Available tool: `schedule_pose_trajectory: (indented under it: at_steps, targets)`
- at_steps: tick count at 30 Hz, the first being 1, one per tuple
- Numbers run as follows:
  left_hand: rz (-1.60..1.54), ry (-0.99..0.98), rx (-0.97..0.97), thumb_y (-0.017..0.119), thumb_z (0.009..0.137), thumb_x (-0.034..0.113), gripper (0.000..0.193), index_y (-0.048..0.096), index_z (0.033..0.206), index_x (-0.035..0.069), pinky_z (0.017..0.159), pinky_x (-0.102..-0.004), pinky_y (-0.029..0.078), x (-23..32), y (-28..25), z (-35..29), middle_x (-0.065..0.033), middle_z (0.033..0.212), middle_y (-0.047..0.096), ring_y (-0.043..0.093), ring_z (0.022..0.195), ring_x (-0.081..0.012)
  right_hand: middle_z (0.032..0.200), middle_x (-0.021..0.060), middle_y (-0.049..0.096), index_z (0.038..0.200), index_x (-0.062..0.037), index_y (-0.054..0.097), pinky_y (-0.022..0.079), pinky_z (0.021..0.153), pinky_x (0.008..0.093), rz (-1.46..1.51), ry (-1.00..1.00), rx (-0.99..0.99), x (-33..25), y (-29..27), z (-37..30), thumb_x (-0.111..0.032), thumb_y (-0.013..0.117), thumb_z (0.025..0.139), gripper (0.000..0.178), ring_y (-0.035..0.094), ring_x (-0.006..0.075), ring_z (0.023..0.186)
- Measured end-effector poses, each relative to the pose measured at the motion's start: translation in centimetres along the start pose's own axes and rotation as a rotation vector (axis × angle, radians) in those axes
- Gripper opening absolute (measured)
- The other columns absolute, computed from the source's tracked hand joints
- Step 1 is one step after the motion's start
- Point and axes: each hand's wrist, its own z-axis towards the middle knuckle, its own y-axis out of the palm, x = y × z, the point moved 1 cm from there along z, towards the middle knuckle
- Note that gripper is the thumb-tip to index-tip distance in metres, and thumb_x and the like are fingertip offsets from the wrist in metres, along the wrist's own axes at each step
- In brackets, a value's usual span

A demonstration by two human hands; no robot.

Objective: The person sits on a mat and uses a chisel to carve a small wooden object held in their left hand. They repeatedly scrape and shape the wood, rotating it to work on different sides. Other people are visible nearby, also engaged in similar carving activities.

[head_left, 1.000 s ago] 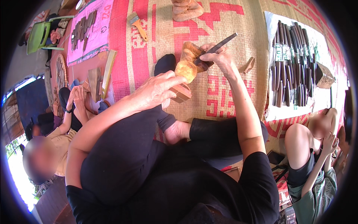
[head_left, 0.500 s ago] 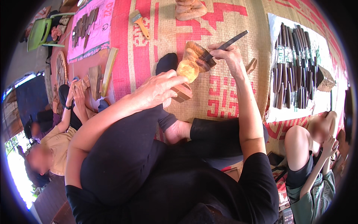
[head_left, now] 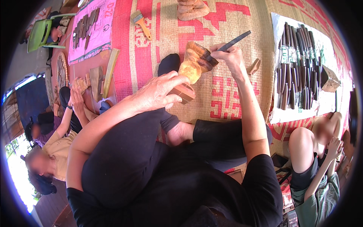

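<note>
A carved wooden figure [head_left: 191, 67], yellow at its lower part and dark brown at its upper end, leans over the mat in front of me. My left hand [head_left: 160, 90] is closed around its lower end, where a reddish-brown wooden block [head_left: 183, 93] shows beside the thumb. Whether block and figure are joined, I cannot tell. My right hand [head_left: 230, 58] grips a dark, slim-handled carving tool [head_left: 235, 41], its handle pointing up and right. The tool's working end, at the figure's dark end, is hidden by fingers. My black-clad foot [head_left: 169, 65] is behind the figure.
A white cloth [head_left: 278, 102] at right bears rows of dark-handled tools [head_left: 297, 66] beside a wooden block [head_left: 330, 80]. A paintbrush [head_left: 143, 27], another carving [head_left: 193, 9] and a small wooden piece [head_left: 253, 66] lie on the mat. Pink cloth [head_left: 102, 38] holds more tools. People sit at both sides.
My right hand and the tool have shifted slightly left, and the figure's upper end has tipped a little left. My left thumb shows more along the block. The person at left has moved their hands.
</note>
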Motion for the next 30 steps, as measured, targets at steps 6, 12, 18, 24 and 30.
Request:
schedule_pose_trajectory:
  at_steps: [6, 12, 18, 24, 30]
  targets:
    - [0.005, 0.027, 0.005, 0.064, 0.077, 0.006, 0.044, 0.051, 0.119, 0.008, 0.083, -0.0384, 0.047, -0.2, 0.0, 0.2, -0.0106, 0.103, 0.052, 0.059, 0.098, -0.0315, 0.08, 0.0082, 0.069, 0.099, 0.0027, 0.065, 0.053, 0.068, 0.0288, 0.101, 0.155, -0.078, -0.8, 2.0, -0.8, -0.002, 0.071, 0.072, 0.028, 0.067, 0.0159, 0.071]
    - [-0.142, 0.005, -0.006, 0.06, 0.082, 0.004, 0.041, 0.051, 0.122, 0.007, 0.065, -0.0353, 0.05, -0.2, 0.1, 0.0, -0.0112, 0.102, 0.051, 0.061, 0.072, -0.0253, 0.08, 0.0103, 0.07, 0.091, 0.0013, 0.068, 0.053, 0.068, 0.0295, 0.097, 0.218, -0.084, 0.0, 1.8, -0.4, -0.003, 0.07, 0.072, 0.02, 0.067, 0.0164, 0.07]
    - [-0.134, 0.002, -0.015, 0.06, 0.081, 0.004, 0.046, 0.05, 0.125, 0.008, 0.071, -0.0355, 0.05, -0.2, 0.0, 0.2, -0.0103, 0.105, 0.051, 0.061, 0.081, -0.0262, 0.083, 0.0112, 0.07, 0.087, 0.0017, 0.068, 0.052, 0.076, 0.0312, 0.121, 0.147, -0.05, 1.7, 0.4, 0.4, -0.006, 0.07, 0.072, 0.018, 0.066, 0.0175, 0.075]
    - [-0.103, 0.024, 0.03, 0.061, 0.08, 0.003, 0.047, 0.05, 0.126, 0.009, 0.076, -0.036, 0.048, -0.6, 0.2, 0.1, -0.0103, 0.104, 0.051, 0.06, 0.09, -0.0262, 0.08, 0.0097, 0.07, 0.088, 0.0021, 0.069, 0.052, 0.075, 0.0317, 0.101, 0.183, -0.073, 0.6, 2.0, -0.4, -0.007, 0.07, 0.072, 0.018, 0.066, 0.0179, 0.073]
    - [-0.219, -0.12, -0.055, 0.061, 0.081, 0.005, 0.047, 0.05, 0.126, 0.01, 0.076, -0.0379, 0.047, 0.3, -0.3, 0.2, -0.0112, 0.105, 0.051, 0.058, 0.092, -0.0298, 0.079, 0.011, 0.069, 0.086, 0.0031, 0.068, 0.052, 0.076, 0.0319, 0.101, 0.095, -0.064, 0.6, 1.0, 0.0, -0.005, 0.071, 0.071, 0.017, 0.066, 0.0184, 0.074]
